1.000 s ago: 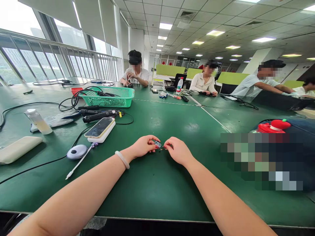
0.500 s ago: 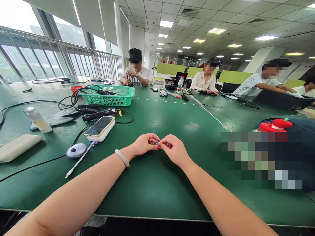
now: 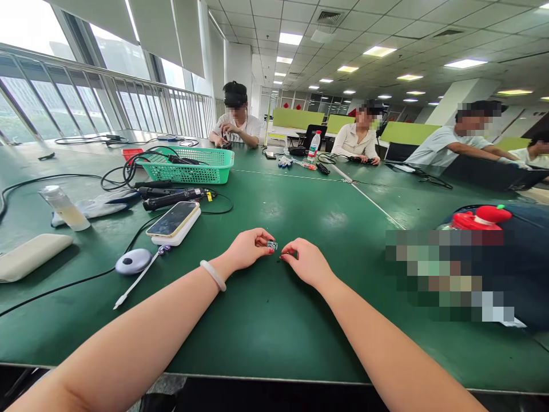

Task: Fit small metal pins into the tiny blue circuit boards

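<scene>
Between the thumb and fingers of my left hand (image 3: 252,248) is a small circuit board (image 3: 271,245), a tiny rectangle patterned in dark and white. It is too small for me to make out its parts. Just to its right, apart from the board, is my right hand (image 3: 306,260). Its thumb and index finger are slightly apart, and nothing shows between them. A tiny dark piece (image 3: 278,261) appears on the green table (image 3: 266,332) beside the right thumb tip.
To the left are a phone (image 3: 174,219) on a white block, a round lilac device (image 3: 133,262), a bottle (image 3: 64,209) and a green basket (image 3: 189,166) with cables. A dark bag (image 3: 532,257) stands at right. Several people sit across the table.
My right hand has let go of the circuit board and moved slightly right and down. My left hand has kept the board and shifted slightly left and up.
</scene>
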The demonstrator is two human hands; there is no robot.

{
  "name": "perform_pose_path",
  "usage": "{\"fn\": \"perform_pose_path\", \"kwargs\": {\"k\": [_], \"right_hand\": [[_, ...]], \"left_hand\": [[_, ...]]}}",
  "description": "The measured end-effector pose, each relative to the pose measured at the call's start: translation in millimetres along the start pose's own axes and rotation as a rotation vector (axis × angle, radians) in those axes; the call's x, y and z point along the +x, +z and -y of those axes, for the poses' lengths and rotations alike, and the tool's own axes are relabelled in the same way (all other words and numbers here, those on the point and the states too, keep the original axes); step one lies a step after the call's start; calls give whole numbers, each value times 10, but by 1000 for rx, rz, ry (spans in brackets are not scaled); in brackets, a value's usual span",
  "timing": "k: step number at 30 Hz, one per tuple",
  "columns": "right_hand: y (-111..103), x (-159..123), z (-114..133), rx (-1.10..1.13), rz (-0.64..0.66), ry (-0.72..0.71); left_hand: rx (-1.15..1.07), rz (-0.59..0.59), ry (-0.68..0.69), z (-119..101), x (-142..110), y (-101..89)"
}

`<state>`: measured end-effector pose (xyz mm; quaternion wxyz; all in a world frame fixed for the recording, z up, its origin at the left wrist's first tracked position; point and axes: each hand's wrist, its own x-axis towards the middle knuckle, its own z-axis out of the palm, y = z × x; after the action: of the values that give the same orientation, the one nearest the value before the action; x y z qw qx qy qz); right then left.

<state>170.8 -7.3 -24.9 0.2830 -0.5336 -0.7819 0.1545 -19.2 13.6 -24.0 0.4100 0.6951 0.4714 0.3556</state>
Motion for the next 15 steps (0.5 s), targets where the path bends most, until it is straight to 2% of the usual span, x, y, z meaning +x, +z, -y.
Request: {"fn": "perform_pose_path", "kwargs": {"k": [3,8,11,15], "right_hand": [[40,-8,-9,-141,39,-33],[78,-9,-18,-272,31,-104],[60,-12,-17,-282,19,-108],[8,-34,67,-206,-82,-167]], "left_hand": [[30,-11,-6,-3,-3,-3],[50,-9,-4,-27,-12,8],[52,8,-8,-17,-10,7],[40,35,-18,-26,-19,5]]}}
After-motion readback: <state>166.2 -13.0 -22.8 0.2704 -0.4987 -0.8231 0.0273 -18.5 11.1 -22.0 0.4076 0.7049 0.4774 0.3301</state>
